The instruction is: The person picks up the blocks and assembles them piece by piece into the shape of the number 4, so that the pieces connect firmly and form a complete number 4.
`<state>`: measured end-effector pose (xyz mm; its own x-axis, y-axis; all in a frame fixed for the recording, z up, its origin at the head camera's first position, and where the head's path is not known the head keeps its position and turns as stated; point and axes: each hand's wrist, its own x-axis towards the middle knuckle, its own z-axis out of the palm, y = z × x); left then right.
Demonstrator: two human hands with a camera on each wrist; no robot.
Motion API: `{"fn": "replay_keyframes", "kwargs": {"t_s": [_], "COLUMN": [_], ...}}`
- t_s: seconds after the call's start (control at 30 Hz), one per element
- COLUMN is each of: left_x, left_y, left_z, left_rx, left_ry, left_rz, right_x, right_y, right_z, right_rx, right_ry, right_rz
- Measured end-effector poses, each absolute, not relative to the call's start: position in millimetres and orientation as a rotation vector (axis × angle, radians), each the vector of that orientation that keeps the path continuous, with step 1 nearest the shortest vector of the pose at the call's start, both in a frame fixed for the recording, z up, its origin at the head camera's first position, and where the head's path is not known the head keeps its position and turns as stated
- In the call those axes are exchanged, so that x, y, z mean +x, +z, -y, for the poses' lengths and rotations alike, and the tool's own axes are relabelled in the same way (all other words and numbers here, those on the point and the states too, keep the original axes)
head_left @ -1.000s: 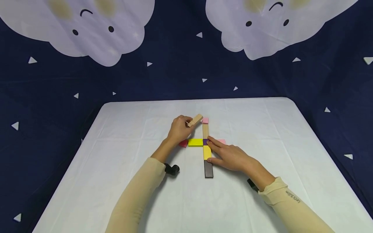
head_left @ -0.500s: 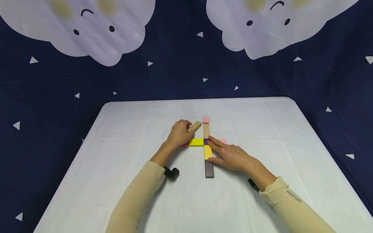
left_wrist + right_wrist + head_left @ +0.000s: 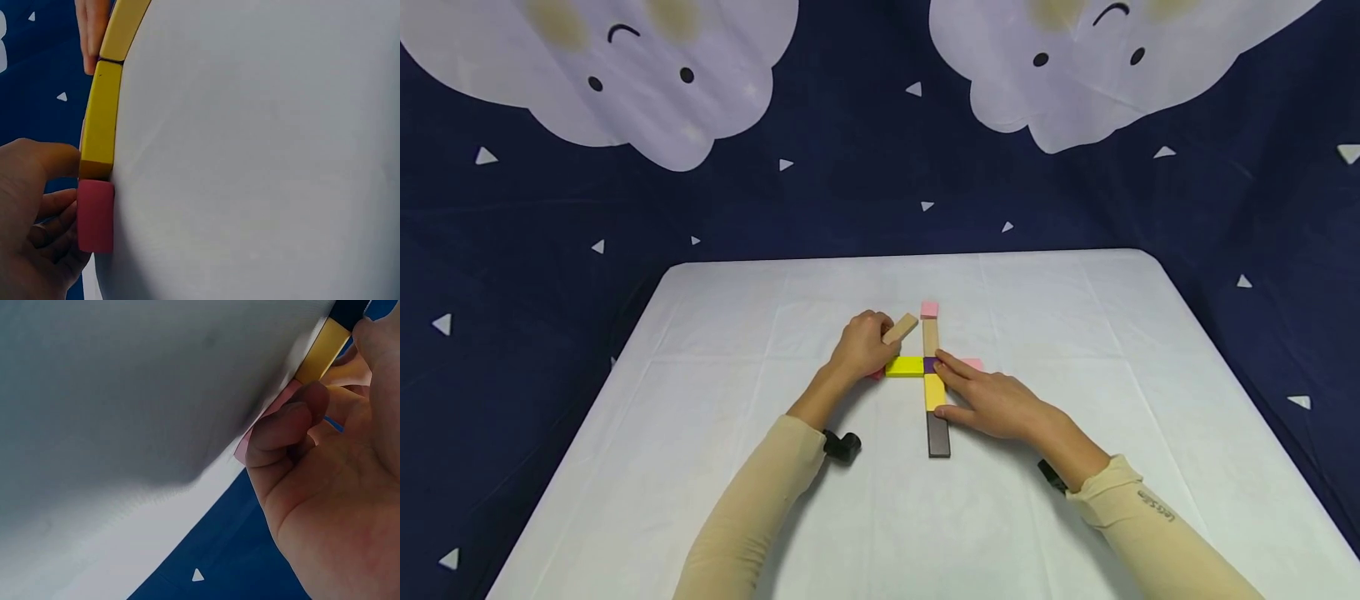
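Note:
Several flat blocks lie joined in a cross on the white table. My left hand point(image 3: 859, 346) pinches a plain wooden block point(image 3: 902, 327), slanted between the left and far arms of the cross. Below that hand are a bright yellow block point(image 3: 905, 367) and a red-pink block point(image 3: 95, 215), the latter partly covered in the head view. My right hand point(image 3: 996, 404) rests beside the cross, its fingertips touching the purple block point(image 3: 929, 365) at the centre. Its thumb touches the near joint of a yellow block point(image 3: 934, 392) and a dark block point(image 3: 938, 435).
The far arm has another wooden block point(image 3: 930, 335) tipped by a pink block point(image 3: 929, 310). A second pink block point(image 3: 973, 364) shows partly behind my right fingers. The white table point(image 3: 1060, 533) ends at a navy cloth point(image 3: 865, 217) printed with clouds and triangles.
My left hand has come down and slightly nearer with the wooden block, covering more of the red-pink block. During the last half second it barely moves. The right hand stays in place.

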<state>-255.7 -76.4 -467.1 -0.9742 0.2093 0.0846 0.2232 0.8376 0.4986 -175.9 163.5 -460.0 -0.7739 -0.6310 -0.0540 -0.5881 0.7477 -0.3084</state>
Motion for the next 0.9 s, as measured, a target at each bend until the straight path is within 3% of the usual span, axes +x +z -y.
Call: {"fn": "replay_keyframes", "kwargs": {"t_s": [0.9], "left_x": [-271], "left_y": [-462], "left_z": [74], "left_rx": [-0.311], "left_ry": [-0.865], "left_rz": [3.007], "right_x": [-175], "right_y": [-459], "right_z": [-163], "right_rx": [-0.967], "right_ry": [-0.409], "right_rz": [-2.770]}}
